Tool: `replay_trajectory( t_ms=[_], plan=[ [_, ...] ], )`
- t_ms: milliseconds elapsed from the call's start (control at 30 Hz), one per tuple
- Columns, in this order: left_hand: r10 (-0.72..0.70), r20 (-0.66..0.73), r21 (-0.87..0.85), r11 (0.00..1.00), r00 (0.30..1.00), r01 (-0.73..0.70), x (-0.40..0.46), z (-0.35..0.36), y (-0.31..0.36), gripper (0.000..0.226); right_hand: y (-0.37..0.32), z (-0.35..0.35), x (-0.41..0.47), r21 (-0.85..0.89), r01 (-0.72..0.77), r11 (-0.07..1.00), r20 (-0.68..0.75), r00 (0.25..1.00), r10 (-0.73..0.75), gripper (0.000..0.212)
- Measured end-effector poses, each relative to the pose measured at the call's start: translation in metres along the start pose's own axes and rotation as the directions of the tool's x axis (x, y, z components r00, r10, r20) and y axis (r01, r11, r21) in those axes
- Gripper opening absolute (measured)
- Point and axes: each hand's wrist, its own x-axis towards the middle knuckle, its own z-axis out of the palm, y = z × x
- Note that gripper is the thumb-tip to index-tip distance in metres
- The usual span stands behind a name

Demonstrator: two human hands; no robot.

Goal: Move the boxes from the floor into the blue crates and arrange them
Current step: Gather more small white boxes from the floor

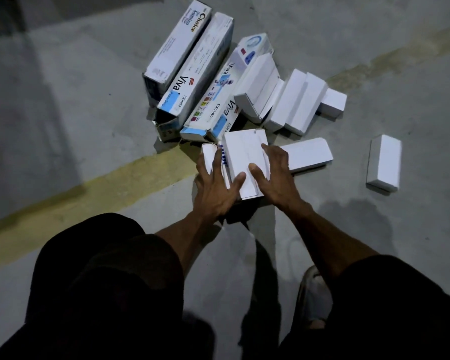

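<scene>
A pile of boxes lies on the concrete floor. Nearest me, a small stack of white boxes [244,157] stands between my two hands. My left hand [215,188] holds its left side, fingers spread over a thin white box [207,155] and thumb on the top face. My right hand [273,175] grips the right side, fingers curled round the edge. Behind lie long printed boxes: a "Choice" box [178,44] and two "Viva" boxes [200,71] [218,100]. No blue crate is in view.
More plain white boxes [294,102] lean together at the back right. One flat white box [309,154] lies right of my hands, and a single white box [383,162] stands apart further right. A yellow line [89,193] crosses the floor. My knees and one sandal [313,297] fill the foreground.
</scene>
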Motion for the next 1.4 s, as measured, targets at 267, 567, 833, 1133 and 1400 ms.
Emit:
replay_trajectory(
  t_ms=[267, 567, 833, 1133, 1400],
  plan=[
    [0.165, -0.072, 0.128, 0.98, 0.984, -0.155, 0.001, 0.018, -0.011, 0.085, 0.006, 0.01, 0.007, 0.055, 0.075, 0.996, 0.084, 0.993, -0.079, 0.076],
    [0.196, -0.068, 0.181, 0.967, 0.978, -0.181, 0.004, 0.021, -0.001, 0.079, 0.01, 0.013, 0.002, -0.032, 0.202, 0.979, 0.106, 0.974, -0.198, 0.074],
    [0.155, -0.045, 0.167, 0.975, 0.987, -0.145, 0.007, 0.016, -0.001, 0.083, 0.009, 0.014, 0.006, 0.041, 0.199, 0.979, 0.136, 0.97, -0.203, 0.071],
    [0.13, -0.048, 0.13, 0.984, 0.99, -0.123, 0.009, 0.016, 0.001, 0.084, 0.006, 0.013, 0.007, 0.094, 0.163, 0.982, 0.134, 0.975, -0.175, 0.069],
    [0.038, -0.074, 0.092, 0.995, 0.997, -0.031, -0.038, -0.006, 0.061, 0.089, -0.029, -0.049, -0.007, 0.093, 0.205, 0.974, 0.216, 0.951, -0.221, 0.071]
  ],
)
